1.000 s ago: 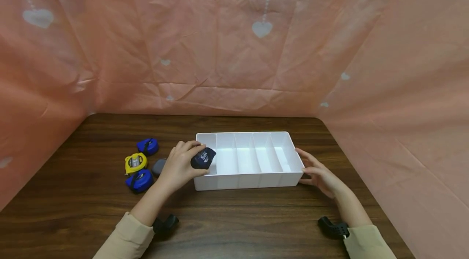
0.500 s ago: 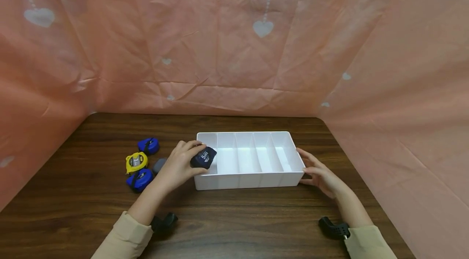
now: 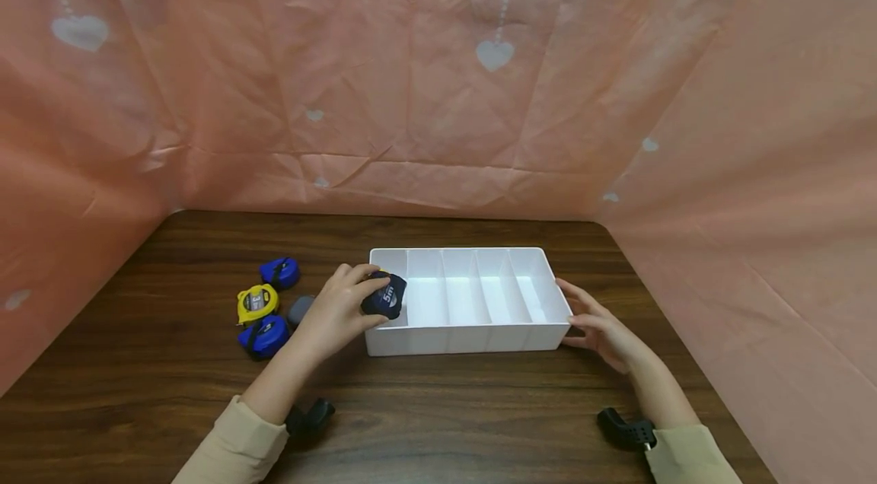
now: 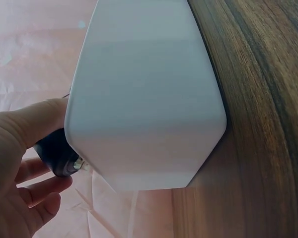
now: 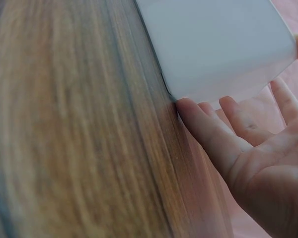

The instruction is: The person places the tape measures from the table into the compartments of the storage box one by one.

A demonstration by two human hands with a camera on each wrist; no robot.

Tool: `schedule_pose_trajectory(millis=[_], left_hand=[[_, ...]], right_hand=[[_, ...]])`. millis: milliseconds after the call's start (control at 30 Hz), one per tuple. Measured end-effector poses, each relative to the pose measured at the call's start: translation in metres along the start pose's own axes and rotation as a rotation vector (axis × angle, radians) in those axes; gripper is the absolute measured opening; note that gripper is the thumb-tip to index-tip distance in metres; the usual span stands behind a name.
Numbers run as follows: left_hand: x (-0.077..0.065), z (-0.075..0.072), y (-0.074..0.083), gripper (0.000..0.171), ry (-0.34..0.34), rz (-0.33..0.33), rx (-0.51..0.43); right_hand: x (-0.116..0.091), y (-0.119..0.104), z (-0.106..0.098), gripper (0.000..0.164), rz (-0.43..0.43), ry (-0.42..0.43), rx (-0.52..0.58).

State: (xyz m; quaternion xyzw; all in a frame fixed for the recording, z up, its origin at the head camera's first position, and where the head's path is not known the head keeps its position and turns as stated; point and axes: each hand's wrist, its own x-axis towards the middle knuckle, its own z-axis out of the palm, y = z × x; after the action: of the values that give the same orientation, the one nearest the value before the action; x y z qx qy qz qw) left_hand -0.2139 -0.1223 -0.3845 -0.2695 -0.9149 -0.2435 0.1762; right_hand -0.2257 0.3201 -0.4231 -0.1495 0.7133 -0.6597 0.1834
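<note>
My left hand (image 3: 342, 309) grips a dark navy tape measure (image 3: 386, 297) marked 5m between thumb and fingers. It holds the tape measure over the leftmost compartment of a white divided box (image 3: 466, 338), at the rim. In the left wrist view the dark tape measure (image 4: 57, 153) shows partly behind the box wall (image 4: 149, 89), with the thumb along the rim. My right hand (image 3: 603, 332) touches the box's right end. In the right wrist view that hand (image 5: 273, 168) has its fingers extended, fingertips against the end wall (image 5: 223, 44).
Left of the box, two blue tape measures (image 3: 279, 272) and a yellow one (image 3: 256, 303) lie in a cluster on the brown wooden table (image 3: 438, 408). A grey object (image 3: 299, 309) is partly hidden behind my left hand. Pink cloth (image 3: 411, 88) surrounds the table.
The dark tape measure has turned slightly in my left hand, which remains at the box's left end. My right hand stays at the box's right end.
</note>
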Motion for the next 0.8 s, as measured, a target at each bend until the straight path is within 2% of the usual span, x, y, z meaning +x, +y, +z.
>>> schedule_pose_trajectory(millis=[300,533,633,800], left_hand=[[-0.001,0.0,0.004,0.051,-0.009,0.01,0.063],[-0.001,0.002,-0.001,0.049,-0.058,0.036,0.042],[-0.002,0.007,-0.008,0.041,-0.086,0.045,0.034],[-0.002,0.012,-0.017,0.027,-0.149,-0.009,-0.014]], right_hand=[[0.0,0.003,-0.002,0.064,0.009,0.012,0.001],[0.001,0.004,-0.001,0.064,0.005,0.005,0.0],[0.001,0.003,0.0,0.064,0.002,0.002,-0.004],[0.001,0.002,0.001,0.065,0.007,0.002,0.004]])
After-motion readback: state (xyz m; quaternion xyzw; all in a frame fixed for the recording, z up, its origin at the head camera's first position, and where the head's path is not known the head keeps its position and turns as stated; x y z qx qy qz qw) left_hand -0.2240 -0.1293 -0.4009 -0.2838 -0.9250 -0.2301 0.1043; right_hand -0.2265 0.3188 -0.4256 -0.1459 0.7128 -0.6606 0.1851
